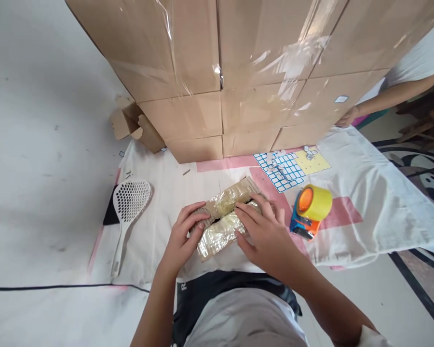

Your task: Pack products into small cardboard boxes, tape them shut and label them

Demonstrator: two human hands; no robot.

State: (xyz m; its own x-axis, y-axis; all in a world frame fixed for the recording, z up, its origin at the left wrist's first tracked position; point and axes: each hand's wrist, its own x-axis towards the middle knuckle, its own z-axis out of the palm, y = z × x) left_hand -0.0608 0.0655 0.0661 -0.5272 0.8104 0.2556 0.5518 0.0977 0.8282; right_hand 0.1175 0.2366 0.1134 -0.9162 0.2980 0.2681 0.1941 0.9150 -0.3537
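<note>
Cardboard piece, creased and glossy with tape

Nearest are a grey shirt and a dark garment, both cut off below. Just beyond, near the table's front edge, lies the cardboard piece: two long flaps side by side with a dark gap between, wrinkled shiny tape on top, ribbed corrugation at the ends. The left hand rests parted, bent fingers on its left end; the right hand spreads curved fingers over the right half. They cover parts of the cardboard, and I cannot tell whether either pinches its underside.

To the left lies a white plastic scoop, its flared bowl full of holes, beside a flat black object too hidden to name. To the right is a blue-and-orange tape dispenser with a yellow tape roll. Farther back lies a sheet of blue-outlined labels, some crumpled.

White cloth with faded red bands covers the table. Behind rises a smooth carton stack, streaked with clear tape and cropped above; a small open box sits at its left. Another person's forearm shows at far right, before a patterned floor; a pale, scuffed wall fills the left.
</note>
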